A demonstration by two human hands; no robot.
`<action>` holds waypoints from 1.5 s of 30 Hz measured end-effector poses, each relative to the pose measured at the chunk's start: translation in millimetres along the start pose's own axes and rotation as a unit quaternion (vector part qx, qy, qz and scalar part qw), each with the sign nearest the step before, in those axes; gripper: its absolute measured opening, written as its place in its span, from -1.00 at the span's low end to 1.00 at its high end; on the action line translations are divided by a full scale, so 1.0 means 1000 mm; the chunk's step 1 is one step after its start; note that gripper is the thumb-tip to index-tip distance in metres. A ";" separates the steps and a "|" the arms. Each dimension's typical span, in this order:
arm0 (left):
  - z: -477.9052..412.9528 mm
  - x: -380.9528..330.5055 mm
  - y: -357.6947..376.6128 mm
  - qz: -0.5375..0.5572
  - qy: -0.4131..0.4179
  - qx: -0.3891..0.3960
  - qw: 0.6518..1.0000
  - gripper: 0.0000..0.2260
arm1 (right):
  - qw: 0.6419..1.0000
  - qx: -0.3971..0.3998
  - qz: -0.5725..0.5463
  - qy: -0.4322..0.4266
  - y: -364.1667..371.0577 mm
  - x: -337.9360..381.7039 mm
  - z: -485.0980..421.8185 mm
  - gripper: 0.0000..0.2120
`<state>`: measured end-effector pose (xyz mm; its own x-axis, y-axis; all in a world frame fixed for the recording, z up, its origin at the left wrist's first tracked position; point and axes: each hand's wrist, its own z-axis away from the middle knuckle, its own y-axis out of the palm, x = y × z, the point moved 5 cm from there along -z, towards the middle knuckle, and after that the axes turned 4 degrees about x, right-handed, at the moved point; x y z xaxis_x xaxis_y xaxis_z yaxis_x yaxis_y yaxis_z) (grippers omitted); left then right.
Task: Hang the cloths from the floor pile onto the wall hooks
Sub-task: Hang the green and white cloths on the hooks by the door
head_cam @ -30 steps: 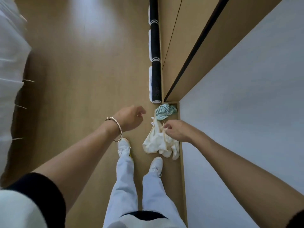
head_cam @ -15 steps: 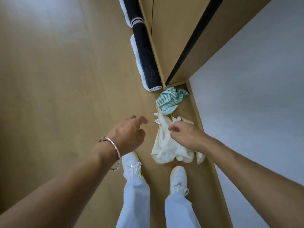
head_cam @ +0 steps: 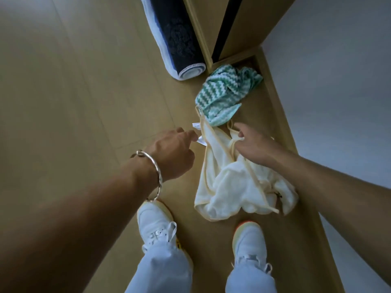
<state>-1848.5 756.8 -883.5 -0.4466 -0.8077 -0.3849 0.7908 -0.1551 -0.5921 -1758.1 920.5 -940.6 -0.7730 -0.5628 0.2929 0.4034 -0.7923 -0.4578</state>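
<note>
A cream cloth [head_cam: 228, 182] with yellow piping lies crumpled on the wooden floor by the wall, just ahead of my shoes. My right hand [head_cam: 254, 144] grips its upper folds, fingers curled into the fabric. My left hand [head_cam: 171, 153], a silver bangle on its wrist, reaches in from the left with loosely bent fingers. Its fingertips are at the cloth's white label tags [head_cam: 198, 138] and hold nothing that I can see. A green and white zigzag cloth [head_cam: 222, 92] lies bunched in the corner beyond, overlapping the cream cloth's top edge. No wall hooks are in view.
A rolled dark mat [head_cam: 175, 37] with white backing lies along the wooden cabinet base [head_cam: 203, 39]. A pale wall [head_cam: 338, 81] and its wooden skirting [head_cam: 281, 123] run down the right. My two white shoes [head_cam: 156, 225] stand on the floor.
The view has dropped closer to the floor pile. My left hand has moved right to the cream cloth's label tags. My right hand has stayed on the cloth's upper folds.
</note>
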 end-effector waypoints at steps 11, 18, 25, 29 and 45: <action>-0.036 0.046 0.018 0.007 -0.038 0.019 0.999 -0.62 | 0.998 0.014 0.053 -0.026 0.030 0.014 -0.076 -0.34; 0.005 0.002 -0.029 0.023 -0.021 -0.024 0.999 -0.59 | 0.989 -0.040 -0.019 -0.138 -0.035 0.076 0.014 -0.44; 0.092 -0.075 -0.152 0.036 -0.015 -0.120 0.992 -0.43 | 0.972 -0.038 -0.038 -0.229 -0.135 0.142 0.172 -0.44; 0.164 -0.124 -0.250 0.033 -0.018 -0.159 0.987 -0.64 | 0.955 -0.057 0.020 -0.290 -0.220 0.201 0.281 -0.67; 0.531 -0.349 -0.538 -0.126 0.130 -0.352 0.918 -0.91 | 0.905 -0.227 0.187 -0.308 -0.458 0.315 0.715 -0.81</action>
<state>-1896.0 819.7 -54.4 -0.7352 -0.6197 -0.2746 0.2227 0.1617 -0.9614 -1836.4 937.3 -38.5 -0.1473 -0.9071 0.3943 0.2295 -0.4191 -0.8784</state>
